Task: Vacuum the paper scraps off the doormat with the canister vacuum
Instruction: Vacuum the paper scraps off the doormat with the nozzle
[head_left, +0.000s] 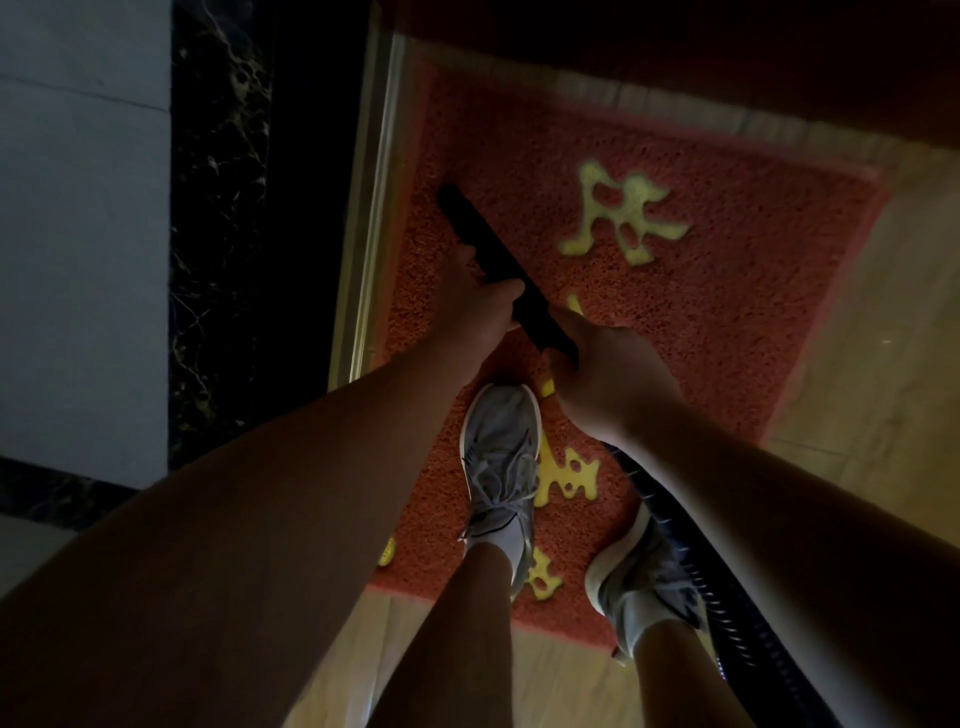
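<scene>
Head view | left hand (483, 306), right hand (608, 374): fingers curled round black wand (467, 223) | wand tip near doormat (727, 260) edge | shoes (501, 457) on doormat

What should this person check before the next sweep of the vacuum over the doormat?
1. Both hands gripping the tube, left hand and right hand: ok.
2. Tube tip down on the doormat: ok.
3. Doormat free of feet: not ok, the left shoe stands on it.
4. Hose clear of the right shoe: cannot tell, they overlap in view.
5. Paper scraps left: cannot tell, the picture is dim.
</scene>
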